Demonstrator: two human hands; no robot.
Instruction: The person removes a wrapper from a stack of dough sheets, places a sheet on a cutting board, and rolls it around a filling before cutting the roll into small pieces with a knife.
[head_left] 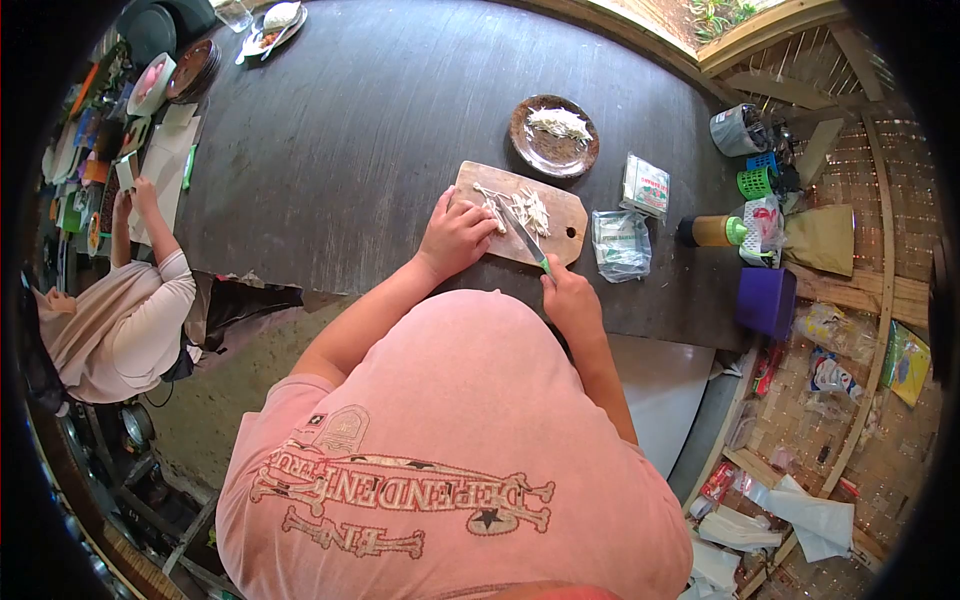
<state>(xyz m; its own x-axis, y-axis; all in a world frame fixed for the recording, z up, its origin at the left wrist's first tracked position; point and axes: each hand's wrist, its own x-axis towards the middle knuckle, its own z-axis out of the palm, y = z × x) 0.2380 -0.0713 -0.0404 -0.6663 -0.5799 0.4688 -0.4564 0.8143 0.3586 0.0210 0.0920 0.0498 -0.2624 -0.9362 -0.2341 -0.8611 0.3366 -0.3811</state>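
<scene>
A wooden cutting board lies on the dark table in front of me. Thin white strips of some food are heaped on it. My right hand grips a knife by its green handle, with the blade angled across the board among the strips. At the board's left side, my left hand has its fingers curled down over more of the strips, close to the blade. Its fingertips are partly hidden. Beyond the board stands a brown plate holding a small pile of similar white strips.
Right of the board are a white-and-green box and a clear plastic packet. A green-capped bottle and a purple container line the right edge. Another person works at the left, near stacked bowls.
</scene>
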